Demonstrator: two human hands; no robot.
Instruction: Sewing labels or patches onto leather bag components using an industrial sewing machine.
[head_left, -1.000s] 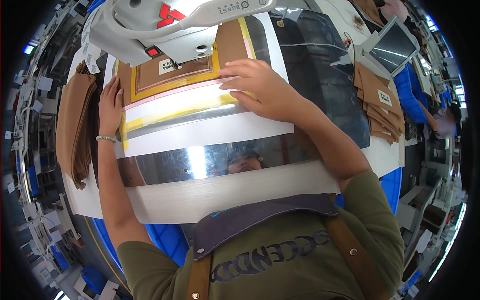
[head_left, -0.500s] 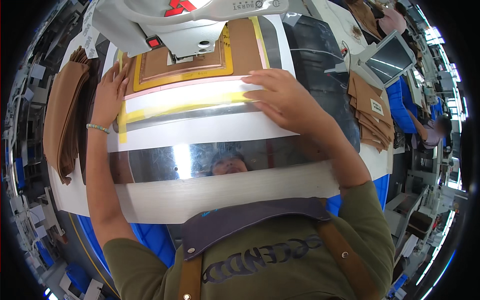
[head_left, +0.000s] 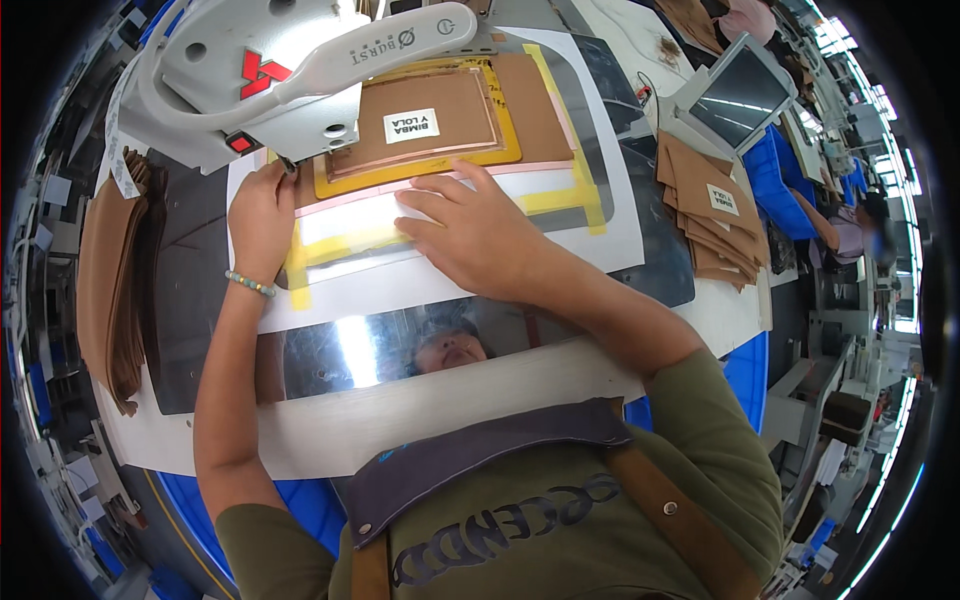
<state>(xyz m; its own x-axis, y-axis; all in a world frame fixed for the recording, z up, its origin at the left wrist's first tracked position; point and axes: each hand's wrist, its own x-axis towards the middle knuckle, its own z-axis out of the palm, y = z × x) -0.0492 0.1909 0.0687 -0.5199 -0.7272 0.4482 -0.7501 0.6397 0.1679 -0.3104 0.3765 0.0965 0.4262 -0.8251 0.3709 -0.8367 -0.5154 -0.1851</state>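
Observation:
A brown fabric panel [head_left: 548, 110] lies on a flat white-and-clear template [head_left: 370, 212] edged with yellow and pink tape. On the panel sits a yellow frame [head_left: 508, 150] around a brown piece with a white label [head_left: 411, 126]. My left hand [head_left: 263, 222] rests at the template's near left corner, beside the sewing machine's underside; its fingers lie forward, tips partly hard to see. My right hand [head_left: 470, 225], fingers apart, lies on the template's near side, with fingertips by the frame's near edge. The white sewing machine head [head_left: 240, 80] overhangs the far left.
Stacks of brown fabric pieces stand at the left [head_left: 112, 280] and right [head_left: 705, 215]. A screen [head_left: 742, 105] stands at the far right. A shiny metal plate [head_left: 330, 345] spans the near table. A lamp arm [head_left: 400, 50] crosses above the work. Another person's arm [head_left: 815, 212] shows beyond.
The template and frame have shifted right from under the machine head, uncovering the white label. My right hand has moved left along the template; my left hand stays at its left side.

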